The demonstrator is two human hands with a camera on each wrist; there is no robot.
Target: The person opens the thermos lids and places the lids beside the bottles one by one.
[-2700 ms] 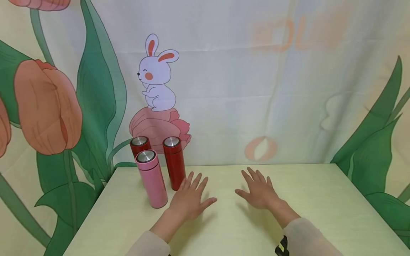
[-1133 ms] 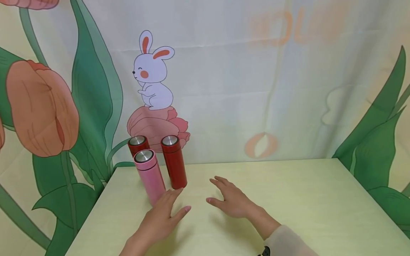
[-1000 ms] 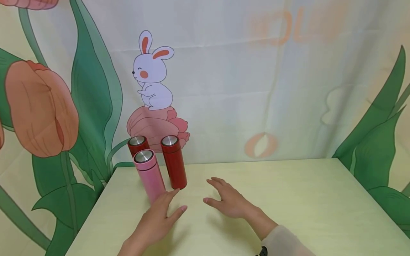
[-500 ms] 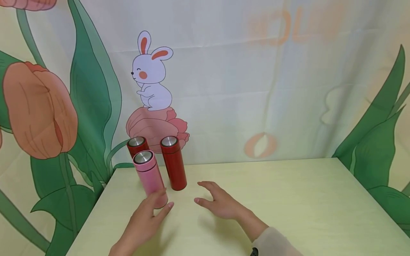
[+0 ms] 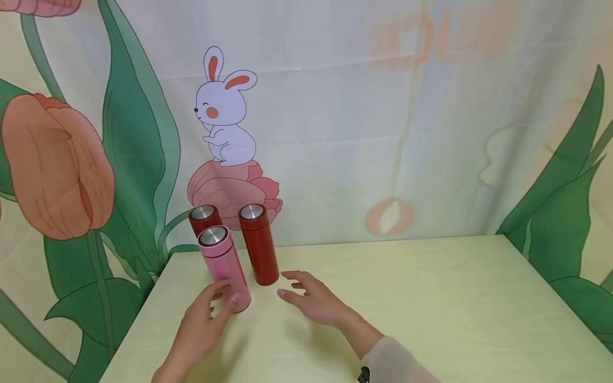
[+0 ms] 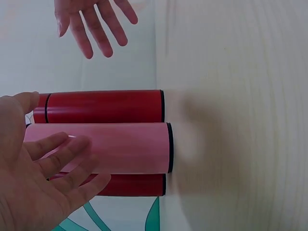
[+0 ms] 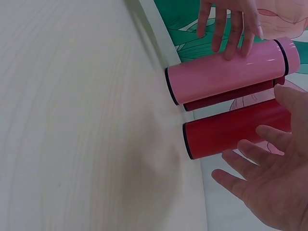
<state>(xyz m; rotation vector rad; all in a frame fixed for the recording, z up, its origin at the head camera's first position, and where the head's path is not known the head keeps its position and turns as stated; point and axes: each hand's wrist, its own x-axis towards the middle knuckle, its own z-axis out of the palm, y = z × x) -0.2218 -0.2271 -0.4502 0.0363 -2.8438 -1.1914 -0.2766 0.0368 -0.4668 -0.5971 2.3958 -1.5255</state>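
A pink thermos flask [image 5: 230, 271] with a steel-topped lid stands upright at the table's left. My left hand [image 5: 198, 322] is right in front of it, fingers spread and slightly bent, overlapping its lower body in the head view. Behind and to its right stands a red thermos flask [image 5: 260, 250]. My right hand [image 5: 313, 300] is just right of that flask's base, thumb and fingers apart, holding nothing. A second red thermos flask [image 5: 203, 214] is mostly hidden behind the pink one. In the right wrist view, left-hand fingertips [image 7: 231, 50] lie over the pink flask's side.
The pale wooden table [image 5: 431, 298] stretches right and toward me. A printed curtain [image 5: 335, 133] with a rabbit and tulips hangs right behind the table's back edge, close to the red flasks.
Both hands have moved leftward. The left hand has gone from beside the flasks to right in front of the pink one, and the right hand has come close to the red one. The flasks stay standing.
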